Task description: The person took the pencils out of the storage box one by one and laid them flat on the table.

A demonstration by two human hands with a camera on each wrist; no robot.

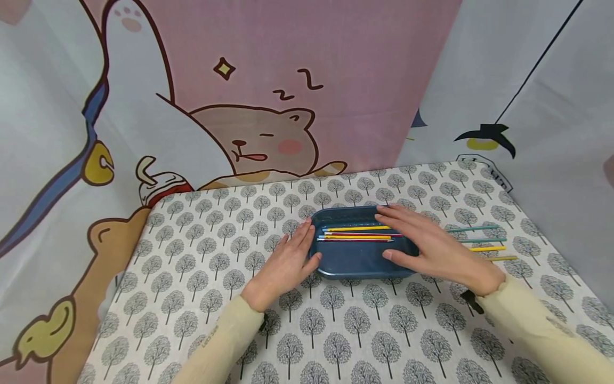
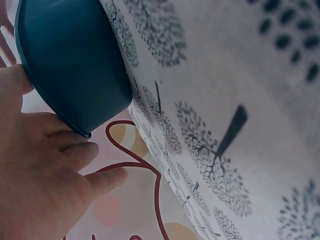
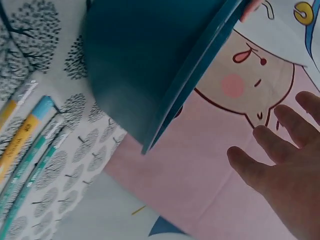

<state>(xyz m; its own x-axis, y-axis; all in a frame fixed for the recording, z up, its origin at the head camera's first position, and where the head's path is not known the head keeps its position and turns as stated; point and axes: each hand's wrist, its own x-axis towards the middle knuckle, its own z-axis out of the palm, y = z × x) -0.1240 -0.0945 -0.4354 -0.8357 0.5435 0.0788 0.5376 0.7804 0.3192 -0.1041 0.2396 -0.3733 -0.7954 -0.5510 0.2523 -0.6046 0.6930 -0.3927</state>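
A dark blue plastic tray (image 1: 364,275) with rounded corners stands on the table. Several pencils (image 1: 355,240), yellow and dark red, lie lengthwise inside it. My left hand (image 1: 283,264) rests against the tray's left end, thumb and fingers loosely extended along the rim, as the left wrist view also shows. Over the right end is my right hand (image 1: 438,252), fingers spread and nothing in them. It hides part of that end; in the right wrist view its fingertips stand apart from the tray's wall (image 3: 135,65).
To the right of the tray, two green pencils (image 1: 486,240), a yellow pencil (image 1: 490,248) and a dull gold pencil (image 1: 503,258) lie side by side. The table wears a tree-print cloth (image 1: 336,341). Cartoon-printed curtains (image 1: 374,80) hang behind and at both sides.
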